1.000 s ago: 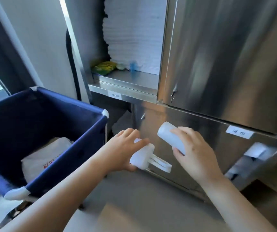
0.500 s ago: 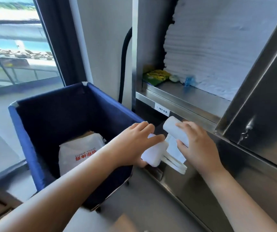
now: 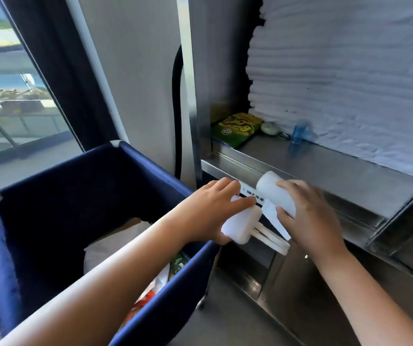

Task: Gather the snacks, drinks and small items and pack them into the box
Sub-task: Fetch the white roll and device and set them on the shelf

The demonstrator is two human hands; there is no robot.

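On the head camera I see the deep blue cloth box (image 3: 63, 196) on the left. In it lie a white bag (image 3: 115, 245), a green packet (image 3: 178, 262) and something orange-red (image 3: 145, 298). The shiny steel shelf (image 3: 337, 176) holds a green chip bag (image 3: 237, 128), a small pale round thing (image 3: 270, 127) and a small blue bottle (image 3: 300, 133), beside a tall stack of white folded cloth (image 3: 350, 83). Both arms reach forward, hands close together by the box's right rim, in front of the shelf edge. The left hand (image 3: 208, 208) grips a white plastic block (image 3: 240, 226), its thin looped end pointing down and right. The right hand (image 3: 310, 221) grips a white round bottle (image 3: 272, 191), tilted, its rounded end pointing up and left.
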